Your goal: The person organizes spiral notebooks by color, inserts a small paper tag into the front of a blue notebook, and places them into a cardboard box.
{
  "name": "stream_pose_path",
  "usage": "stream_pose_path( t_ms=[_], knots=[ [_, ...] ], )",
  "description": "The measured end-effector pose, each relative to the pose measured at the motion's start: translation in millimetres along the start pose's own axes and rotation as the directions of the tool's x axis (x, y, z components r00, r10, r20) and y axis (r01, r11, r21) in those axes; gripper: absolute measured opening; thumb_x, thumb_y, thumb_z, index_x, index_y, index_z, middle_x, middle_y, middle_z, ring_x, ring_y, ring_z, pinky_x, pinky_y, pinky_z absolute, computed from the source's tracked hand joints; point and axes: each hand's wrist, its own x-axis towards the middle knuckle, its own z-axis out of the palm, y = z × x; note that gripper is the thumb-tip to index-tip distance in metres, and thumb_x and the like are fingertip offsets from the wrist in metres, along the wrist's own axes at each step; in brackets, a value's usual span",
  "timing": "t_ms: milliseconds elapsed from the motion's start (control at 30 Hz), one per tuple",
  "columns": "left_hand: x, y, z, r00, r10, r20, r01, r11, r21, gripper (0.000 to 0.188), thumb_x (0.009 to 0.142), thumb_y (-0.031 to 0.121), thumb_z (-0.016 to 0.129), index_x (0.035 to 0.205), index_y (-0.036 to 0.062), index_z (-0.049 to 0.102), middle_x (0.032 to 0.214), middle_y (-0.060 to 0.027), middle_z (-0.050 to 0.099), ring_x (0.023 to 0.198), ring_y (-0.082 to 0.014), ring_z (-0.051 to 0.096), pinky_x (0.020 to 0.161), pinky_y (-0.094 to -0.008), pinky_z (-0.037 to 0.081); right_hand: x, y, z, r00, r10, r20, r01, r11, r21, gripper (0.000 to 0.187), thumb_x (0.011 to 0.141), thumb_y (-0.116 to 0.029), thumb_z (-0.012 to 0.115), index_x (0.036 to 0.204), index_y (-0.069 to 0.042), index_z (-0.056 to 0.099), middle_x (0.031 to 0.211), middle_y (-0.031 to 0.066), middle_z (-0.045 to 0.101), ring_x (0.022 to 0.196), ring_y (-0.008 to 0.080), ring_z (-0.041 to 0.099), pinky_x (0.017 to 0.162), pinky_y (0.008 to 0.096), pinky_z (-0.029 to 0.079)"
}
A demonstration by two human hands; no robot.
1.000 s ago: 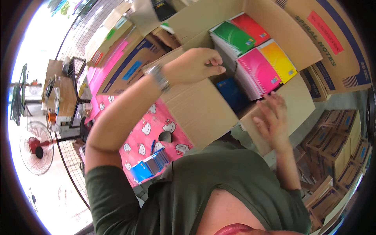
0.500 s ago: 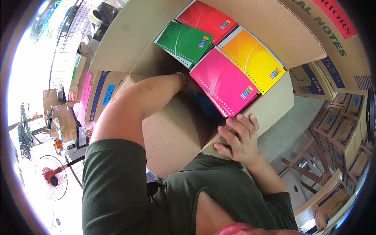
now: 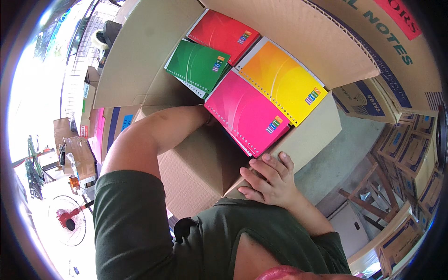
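My left arm (image 3: 175,123) reaches down into an open cardboard box (image 3: 319,35), and the hand itself is hidden inside, beside and below a pink notebook (image 3: 245,112). My right hand (image 3: 275,182) rests open on the near right edge of the box, its fingers spread close to the pink notebook's lower corner. Stacks of ring-hole notebooks fill much of the box. A yellow notebook (image 3: 282,84) tops the right stack, a green notebook (image 3: 196,67) the left one, and a red notebook (image 3: 221,35) the far one.
Large printed cartons (image 3: 382,51) stand beyond the box to the right. More stacked cartons (image 3: 408,144) and a wooden stand (image 3: 373,196) are farther right. On the left are a red fan (image 3: 70,219), a brown carton (image 3: 77,156) and a tape roll (image 3: 99,39).
My left wrist has gone farther under the pink notebook's edge, out of sight. The box and notebooks appear lower and farther left in the view. My right hand stays on the box edge.
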Motion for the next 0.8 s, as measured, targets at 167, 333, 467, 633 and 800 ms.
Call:
stream_pose_path(
  t_ms=[167,333,467,633,800],
  knots=[
    [6.8,-2.6,-6.3,1.0,0.021,0.003,-0.021,0.999,-0.025,0.052,0.087,0.033,0.072,0.128,0.0036,0.06,0.124,-0.0177,0.065,0.115,-0.0312,0.061,0.102,-0.042,0.046,-3.9,-0.2,5.9,1.0,0.009,-0.021,-0.009,1.0,0.001,0.042,0.091,-0.054,0.057,0.121,-0.027,0.067,0.137,0.0008,0.053,0.139,0.0193,0.038,0.118,0.0484,0.019],
    [8.6,-5.1,-5.0,1.0,0.028,0.01,-0.028,0.998,-0.056,0.052,0.086,0.033,0.072,0.128,0.0036,0.06,0.124,-0.0176,0.065,0.115,-0.0311,0.061,0.102,-0.042,0.046,-4.2,-1.6,1.0,1.0,0.028,0.009,-0.028,0.999,-0.018,0.042,0.089,-0.056,0.059,0.118,-0.028,0.069,0.132,-0.0003,0.054,0.136,0.0203,0.04,0.117,0.0486,0.02],
    [6.6,-6.1,-5.5,0.999,0.033,0.011,-0.032,0.996,-0.079,0.053,0.086,0.033,0.072,0.128,0.0036,0.06,0.124,-0.0175,0.065,0.115,-0.0311,0.061,0.102,-0.0421,0.046,-3.0,-2.3,1.7,1.0,0.023,0.007,-0.023,0.999,-0.032,0.043,0.087,-0.057,0.061,0.116,-0.028,0.069,0.129,-0.0008,0.055,0.134,0.0212,0.04,0.118,0.0486,0.021],
    [5.0,-6.6,-4.8,0.999,0.038,0.016,-0.036,0.994,-0.103,0.053,0.086,0.032,0.073,0.128,0.0036,0.06,0.124,-0.0174,0.065,0.116,-0.031,0.061,0.102,-0.0421,0.046,-1.8,-2.5,0.9,1.0,0.022,0.012,-0.022,0.999,-0.04,0.042,0.087,-0.057,0.062,0.115,-0.027,0.069,0.129,-0.0004,0.056,0.136,0.0217,0.039,0.118,0.0492,0.02],
    [6.2,-6.5,-5.2,0.999,0.045,0.013,-0.043,0.991,-0.129,0.053,0.086,0.032,0.073,0.129,0.0036,0.06,0.125,-0.0173,0.065,0.116,-0.0309,0.061,0.103,-0.0422,0.046,-3.8,-0.4,2.8,1.0,0.011,0.013,-0.01,0.999,-0.035,0.042,0.087,-0.057,0.061,0.115,-0.026,0.069,0.129,0.0004,0.056,0.138,0.0225,0.037,0.118,0.0497,0.019]
  ],
)
